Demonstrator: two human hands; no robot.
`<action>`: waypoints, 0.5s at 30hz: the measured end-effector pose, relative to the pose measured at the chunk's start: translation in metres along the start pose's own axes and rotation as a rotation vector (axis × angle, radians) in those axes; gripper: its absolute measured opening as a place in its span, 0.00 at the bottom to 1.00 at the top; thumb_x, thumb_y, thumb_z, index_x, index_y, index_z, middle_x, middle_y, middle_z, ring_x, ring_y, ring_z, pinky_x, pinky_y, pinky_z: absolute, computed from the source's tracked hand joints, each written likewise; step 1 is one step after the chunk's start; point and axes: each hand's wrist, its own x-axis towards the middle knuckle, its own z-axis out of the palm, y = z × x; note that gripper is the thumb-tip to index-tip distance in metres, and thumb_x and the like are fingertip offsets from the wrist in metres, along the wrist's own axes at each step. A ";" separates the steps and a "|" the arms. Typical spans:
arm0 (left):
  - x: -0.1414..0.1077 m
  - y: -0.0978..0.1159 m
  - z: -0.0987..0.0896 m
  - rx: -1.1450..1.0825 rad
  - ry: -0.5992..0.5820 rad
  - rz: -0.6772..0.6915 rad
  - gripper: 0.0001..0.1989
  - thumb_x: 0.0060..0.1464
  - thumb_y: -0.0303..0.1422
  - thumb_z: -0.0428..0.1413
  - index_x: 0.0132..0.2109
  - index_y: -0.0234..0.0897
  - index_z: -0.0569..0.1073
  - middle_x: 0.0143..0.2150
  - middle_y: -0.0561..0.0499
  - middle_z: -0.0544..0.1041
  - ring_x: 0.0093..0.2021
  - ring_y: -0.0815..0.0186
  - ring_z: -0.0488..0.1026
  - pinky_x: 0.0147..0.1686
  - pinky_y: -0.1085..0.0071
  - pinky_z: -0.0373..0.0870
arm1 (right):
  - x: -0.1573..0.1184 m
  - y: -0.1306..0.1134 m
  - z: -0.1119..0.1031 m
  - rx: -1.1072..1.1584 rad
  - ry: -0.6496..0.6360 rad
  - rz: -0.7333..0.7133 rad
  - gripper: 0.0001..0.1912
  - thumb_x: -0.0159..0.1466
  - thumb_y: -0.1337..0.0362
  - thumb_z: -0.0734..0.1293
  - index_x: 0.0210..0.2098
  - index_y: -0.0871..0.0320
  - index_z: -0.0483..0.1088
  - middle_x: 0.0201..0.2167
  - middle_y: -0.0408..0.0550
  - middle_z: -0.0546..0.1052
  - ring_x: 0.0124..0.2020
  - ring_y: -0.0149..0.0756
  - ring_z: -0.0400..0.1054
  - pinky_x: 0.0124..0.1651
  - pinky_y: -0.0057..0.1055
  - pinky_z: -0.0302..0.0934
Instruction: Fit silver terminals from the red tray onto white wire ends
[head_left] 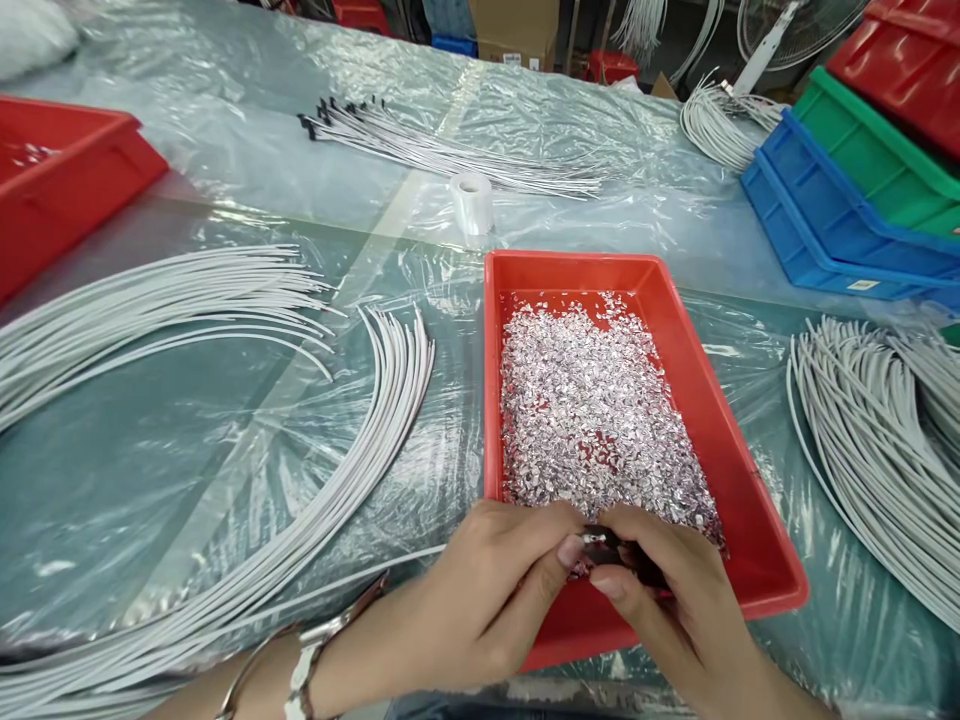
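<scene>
Over the near end of a red tray [750, 500] filled with small silvery metal pieces [592, 400], my two hands meet. My left hand [502, 590] pinches a white cable [360, 577], which trails off to the left under the wrist. My right hand [675, 590] is closed around a small dark tool [634, 560], whose tip touches the cable end at my left fingertips. The fingers hide most of the tool and the very end of the cable.
Bundles of white cables lie at the left [375, 430] and right [870, 430]. Beyond the tray are a clear tape roll [472, 207] and black-tipped cables [450, 155]. A red bin [67, 200] stands far left; blue [817, 240] and green [862, 140] bins are stacked at right.
</scene>
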 end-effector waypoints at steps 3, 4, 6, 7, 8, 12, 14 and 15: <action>0.000 0.000 0.000 -0.013 -0.004 0.003 0.09 0.62 0.27 0.40 0.34 0.39 0.61 0.26 0.54 0.67 0.24 0.69 0.63 0.26 0.73 0.58 | -0.002 0.000 -0.001 0.001 -0.015 0.001 0.02 0.67 0.61 0.60 0.39 0.50 0.61 0.26 0.37 0.70 0.24 0.28 0.64 0.28 0.25 0.57; -0.001 0.000 0.000 -0.021 -0.001 0.005 0.09 0.62 0.27 0.41 0.33 0.39 0.60 0.26 0.55 0.66 0.24 0.69 0.62 0.26 0.73 0.58 | -0.003 0.000 -0.001 0.005 -0.026 0.010 0.02 0.67 0.61 0.60 0.40 0.50 0.61 0.27 0.37 0.70 0.25 0.29 0.64 0.29 0.25 0.57; -0.001 0.000 -0.001 -0.030 0.001 0.004 0.09 0.61 0.27 0.41 0.32 0.39 0.59 0.25 0.56 0.64 0.23 0.70 0.61 0.25 0.73 0.57 | -0.003 0.000 -0.001 0.012 -0.049 0.014 0.02 0.67 0.61 0.60 0.40 0.50 0.61 0.28 0.38 0.71 0.26 0.29 0.65 0.30 0.25 0.57; -0.001 0.000 -0.001 -0.035 -0.002 0.000 0.09 0.61 0.27 0.41 0.32 0.39 0.59 0.25 0.56 0.64 0.24 0.70 0.61 0.26 0.73 0.57 | -0.003 0.000 -0.001 0.012 -0.058 0.010 0.02 0.67 0.61 0.60 0.40 0.50 0.61 0.29 0.38 0.71 0.26 0.30 0.65 0.30 0.25 0.58; -0.001 0.001 -0.001 -0.045 -0.008 -0.003 0.09 0.61 0.27 0.41 0.32 0.38 0.60 0.25 0.56 0.64 0.24 0.70 0.60 0.26 0.73 0.57 | -0.003 0.000 -0.002 0.009 -0.061 0.004 0.02 0.68 0.61 0.59 0.40 0.50 0.62 0.29 0.39 0.72 0.27 0.30 0.66 0.30 0.26 0.58; 0.000 0.001 -0.001 -0.110 -0.037 -0.005 0.10 0.61 0.27 0.40 0.34 0.37 0.63 0.26 0.54 0.67 0.25 0.69 0.62 0.26 0.72 0.57 | 0.000 0.000 -0.002 -0.017 -0.063 -0.017 0.03 0.68 0.61 0.59 0.40 0.52 0.62 0.27 0.40 0.70 0.26 0.31 0.65 0.29 0.26 0.58; 0.000 0.000 0.000 -0.127 -0.038 0.004 0.10 0.61 0.27 0.40 0.35 0.37 0.63 0.27 0.53 0.67 0.25 0.69 0.62 0.26 0.72 0.57 | 0.001 0.000 -0.002 -0.011 -0.063 -0.025 0.04 0.68 0.60 0.59 0.38 0.53 0.62 0.26 0.40 0.69 0.24 0.30 0.64 0.27 0.27 0.56; 0.001 0.000 0.000 -0.125 -0.030 0.015 0.10 0.61 0.26 0.40 0.34 0.37 0.63 0.26 0.53 0.67 0.25 0.69 0.62 0.25 0.72 0.57 | 0.002 0.000 -0.002 0.001 -0.065 -0.028 0.05 0.68 0.60 0.58 0.37 0.53 0.62 0.26 0.40 0.69 0.24 0.30 0.64 0.27 0.27 0.56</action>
